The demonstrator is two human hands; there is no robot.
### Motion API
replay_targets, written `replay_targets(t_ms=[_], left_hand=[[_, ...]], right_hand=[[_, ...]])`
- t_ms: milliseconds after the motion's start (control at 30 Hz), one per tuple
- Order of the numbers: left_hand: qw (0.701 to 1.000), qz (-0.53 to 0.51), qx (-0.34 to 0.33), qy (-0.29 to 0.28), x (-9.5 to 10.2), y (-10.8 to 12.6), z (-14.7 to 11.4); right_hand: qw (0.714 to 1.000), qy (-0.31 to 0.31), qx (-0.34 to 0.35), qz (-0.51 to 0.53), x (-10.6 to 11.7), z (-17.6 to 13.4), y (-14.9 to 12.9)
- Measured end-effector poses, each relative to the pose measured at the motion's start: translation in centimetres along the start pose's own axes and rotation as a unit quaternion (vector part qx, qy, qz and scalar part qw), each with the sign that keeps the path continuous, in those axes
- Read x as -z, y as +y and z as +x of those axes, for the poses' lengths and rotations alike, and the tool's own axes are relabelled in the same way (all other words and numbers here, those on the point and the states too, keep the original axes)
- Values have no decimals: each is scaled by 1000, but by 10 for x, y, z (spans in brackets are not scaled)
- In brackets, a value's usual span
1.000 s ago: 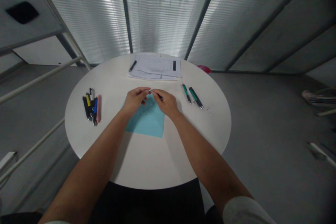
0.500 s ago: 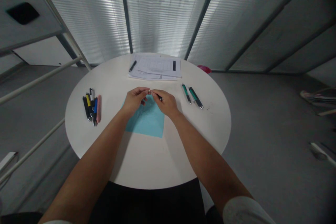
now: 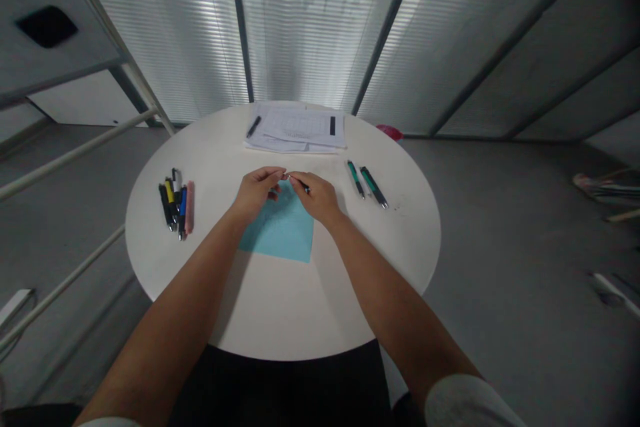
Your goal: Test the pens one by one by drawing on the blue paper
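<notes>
My left hand and my right hand meet above the far part of a light blue sheet on the white round table. Between the right thumb and fingers is a pen, its dark barrel partly hidden and its small pale end pointing left. The left thumb and forefinger are pinched together right at that end. Whatever tiny part they grip is too small to make out.
Several pens and a pink stick-like item lie at the left. Two green-and-black pens are at the right. Behind the hands is a stack of papers with a dark pen on it. White rails stand left of the table.
Hardly anything differs. Both hands stay pinched together at the pen's end, with only a very slight shift of the fingers and of the whole view.
</notes>
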State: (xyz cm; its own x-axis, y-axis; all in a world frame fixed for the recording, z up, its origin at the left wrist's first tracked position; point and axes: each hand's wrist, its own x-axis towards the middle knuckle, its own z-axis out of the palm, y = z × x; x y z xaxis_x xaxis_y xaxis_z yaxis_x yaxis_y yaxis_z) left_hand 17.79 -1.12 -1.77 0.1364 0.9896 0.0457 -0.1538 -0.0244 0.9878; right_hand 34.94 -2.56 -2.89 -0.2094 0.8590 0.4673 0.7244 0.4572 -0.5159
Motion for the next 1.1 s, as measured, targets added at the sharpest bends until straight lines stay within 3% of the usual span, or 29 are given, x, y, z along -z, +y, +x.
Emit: replay_targets(t_ms=[1100], left_hand=[[995,96,-17,5,-4,4,-2]], right_hand=[[999,-24,-16,-43,0,-1,-2]])
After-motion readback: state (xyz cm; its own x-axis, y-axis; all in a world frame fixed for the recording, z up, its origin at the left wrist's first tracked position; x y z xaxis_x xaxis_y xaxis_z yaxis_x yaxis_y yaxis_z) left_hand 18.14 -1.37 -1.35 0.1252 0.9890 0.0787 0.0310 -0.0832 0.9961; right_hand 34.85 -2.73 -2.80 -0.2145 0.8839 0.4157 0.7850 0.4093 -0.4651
